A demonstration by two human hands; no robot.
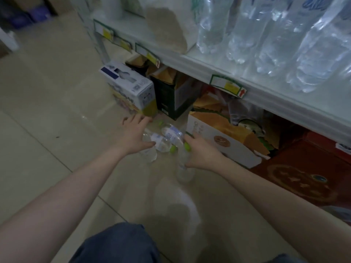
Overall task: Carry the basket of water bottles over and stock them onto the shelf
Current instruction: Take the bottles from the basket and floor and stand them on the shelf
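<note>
Several small clear water bottles (171, 133) with blue labels and green caps lie on their sides on the tiled floor in front of the shelf. My left hand (133, 136) hovers over them with fingers spread, its thumb touching one bottle (150, 155). My right hand (200, 153) is curled around another bottle (184, 170), near its green cap. The white shelf (209, 73) above holds a row of large clear water bottles (275, 44) at the upper right. No basket is in view.
Under the shelf stand cardboard boxes: a white and yellow one (131, 86), a dark open one (171, 97), a white and tan one (224, 143) and a red one (303, 168). A tan bag (167, 29) sits on the shelf. My knees show at the bottom edge.
</note>
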